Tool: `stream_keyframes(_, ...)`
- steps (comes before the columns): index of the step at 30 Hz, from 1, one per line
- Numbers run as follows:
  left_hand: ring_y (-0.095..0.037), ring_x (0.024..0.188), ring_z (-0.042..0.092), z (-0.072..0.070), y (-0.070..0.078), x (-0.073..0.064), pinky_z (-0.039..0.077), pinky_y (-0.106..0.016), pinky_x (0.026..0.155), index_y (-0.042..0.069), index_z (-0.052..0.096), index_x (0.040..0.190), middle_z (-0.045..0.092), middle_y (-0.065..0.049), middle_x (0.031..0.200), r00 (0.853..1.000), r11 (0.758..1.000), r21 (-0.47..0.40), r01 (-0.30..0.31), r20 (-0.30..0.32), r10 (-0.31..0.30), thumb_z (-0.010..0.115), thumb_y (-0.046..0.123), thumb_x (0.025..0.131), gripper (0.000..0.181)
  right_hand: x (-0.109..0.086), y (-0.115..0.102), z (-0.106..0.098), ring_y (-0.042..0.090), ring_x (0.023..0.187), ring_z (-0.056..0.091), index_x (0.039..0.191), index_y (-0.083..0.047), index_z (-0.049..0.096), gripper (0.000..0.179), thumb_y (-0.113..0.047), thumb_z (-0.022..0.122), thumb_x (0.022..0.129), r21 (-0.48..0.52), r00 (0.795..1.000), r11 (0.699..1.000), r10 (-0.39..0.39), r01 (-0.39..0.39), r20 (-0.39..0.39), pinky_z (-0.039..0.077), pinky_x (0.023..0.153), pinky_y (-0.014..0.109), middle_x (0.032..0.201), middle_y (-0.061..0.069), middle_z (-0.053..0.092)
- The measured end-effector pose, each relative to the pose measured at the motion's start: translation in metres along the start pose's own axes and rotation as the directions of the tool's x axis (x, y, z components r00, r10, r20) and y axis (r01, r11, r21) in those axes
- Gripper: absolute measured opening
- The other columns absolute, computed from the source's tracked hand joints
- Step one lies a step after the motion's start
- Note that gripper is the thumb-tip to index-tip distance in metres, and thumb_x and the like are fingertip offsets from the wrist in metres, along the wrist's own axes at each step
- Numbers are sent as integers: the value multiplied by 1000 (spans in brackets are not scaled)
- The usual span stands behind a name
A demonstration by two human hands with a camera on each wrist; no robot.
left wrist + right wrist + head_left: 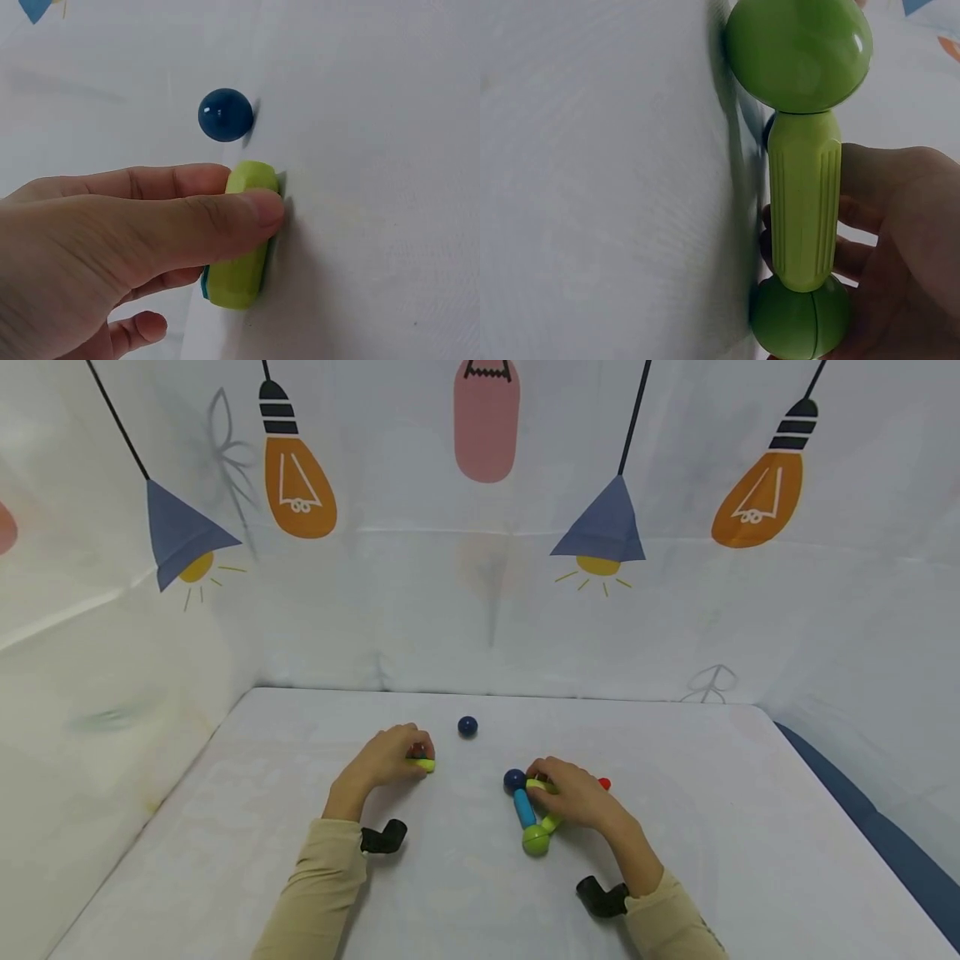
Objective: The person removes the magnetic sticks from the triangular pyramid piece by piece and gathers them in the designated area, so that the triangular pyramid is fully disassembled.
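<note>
I have the left hand (385,758) left of centre in the head view, thumb and fingers pinching a yellow-green stick (238,281); a teal edge (205,282) shows at its lower side, and I can't tell whether that is a second piece. Right of centre, I see the right hand (572,792) with its fingers curled on a joined frame (551,823). As I judge it, the done part is there: a navy ball (514,780), a blue stick (524,808) and a green ball (536,840) meet in a row, and in the right wrist view a ribbed stick (805,202) spans two green balls. A red piece (604,783) peeks out behind the hand; its joint is hidden from me. Left to add, I'd say, are the pinched stick and the lone dark blue ball (467,726) at upper centre of the tabletop (465,902), touching nothing
</note>
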State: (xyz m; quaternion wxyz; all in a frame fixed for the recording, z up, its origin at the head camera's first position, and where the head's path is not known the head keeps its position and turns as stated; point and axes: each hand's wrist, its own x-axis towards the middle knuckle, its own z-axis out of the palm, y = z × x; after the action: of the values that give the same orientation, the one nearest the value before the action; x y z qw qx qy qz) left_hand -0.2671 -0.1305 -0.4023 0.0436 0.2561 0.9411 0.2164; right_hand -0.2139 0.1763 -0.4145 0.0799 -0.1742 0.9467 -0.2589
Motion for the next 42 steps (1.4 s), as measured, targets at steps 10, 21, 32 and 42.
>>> stream_keyframes(10,-21,106,57,26,54,14,49,-35,88,13,60,121,60,-6,116,982,981,-52,-187,22,188,67,17,88,34,0,-1,-1,13,89,56,111,-11,62,22,-21,61,91,-10,998,998,-57,57,4,50,84,37,100,-1,63)
stream_keyframes(21,-12,112,58,64,84,22,46,-29,96,15,55,130,63,2,119,960,959,42,-280,36,279,62,18,92,39,0,-2,0,14,91,60,108,-8,63,20,-17,63,90,-18,989,989,-149,149,-18,50,84,37,98,0,64)
stream_keyframes(32,-10,102,60,53,74,21,48,-27,91,15,62,115,66,3,111,963,969,5,-248,108,246,72,29,83,36,1,8,-2,10,84,54,102,-12,64,13,-17,64,90,13,998,999,-37,38,-55,48,80,32,93,-4,62)
stream_keyframes(42,-11,105,59,45,72,19,47,-30,93,16,59,119,64,3,115,955,968,-47,-247,155,251,71,28,84,39,0,-1,-6,11,88,54,108,-14,63,19,-20,63,91,-31,994,997,-68,66,-84,48,78,30,93,-5,58)
